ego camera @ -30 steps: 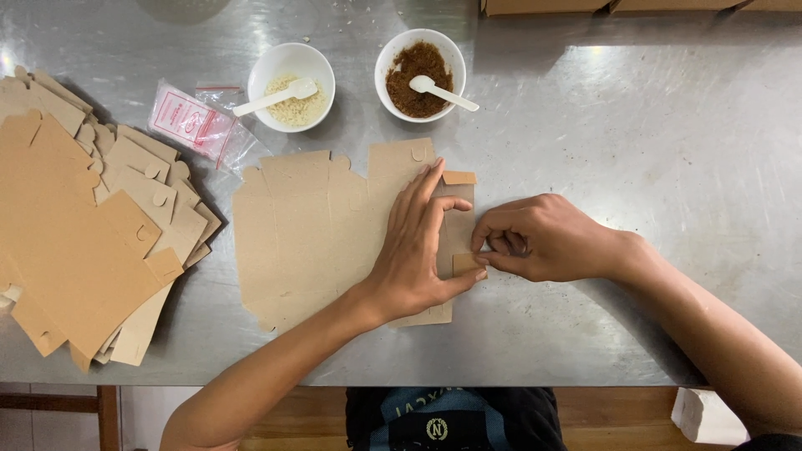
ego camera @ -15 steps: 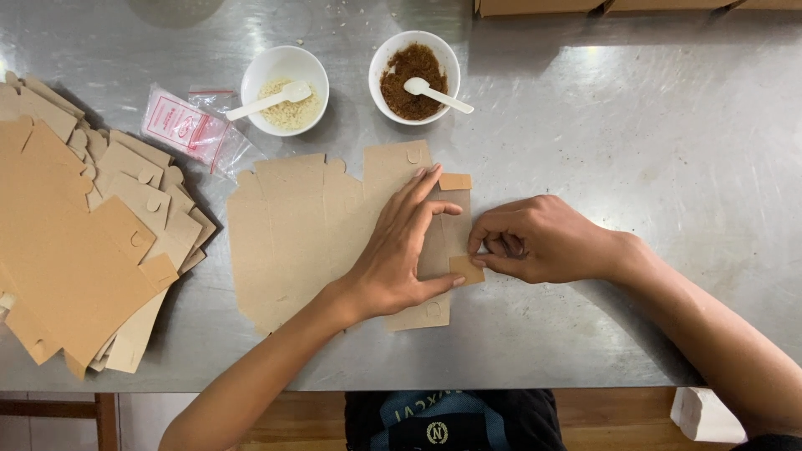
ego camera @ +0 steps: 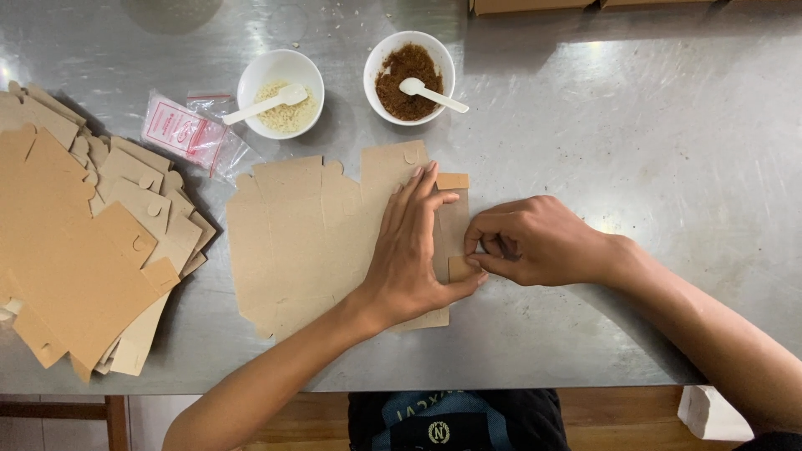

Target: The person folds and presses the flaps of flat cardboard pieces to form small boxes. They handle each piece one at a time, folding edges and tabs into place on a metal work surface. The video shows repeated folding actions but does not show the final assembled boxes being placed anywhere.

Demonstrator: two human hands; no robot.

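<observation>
Steel worktable (ego camera: 635,150) below me, unfolded brown cardboard box blank (ego camera: 309,234) lying at its centre, my left hand (ego camera: 409,250) spread flat, pressing the blank down, my right hand (ego camera: 535,242) curled, fingertips pinching the small side flap (ego camera: 459,267) at the blank's right edge, beside my left thumb.

I take this for a small food-packing workroom: a scuffed steel table (ego camera: 668,167), a stack of flat cardboard box blanks (ego camera: 75,250) at its left edge, and two white bowls (ego camera: 281,92) of dry ingredients with spoons near its far edge.
</observation>
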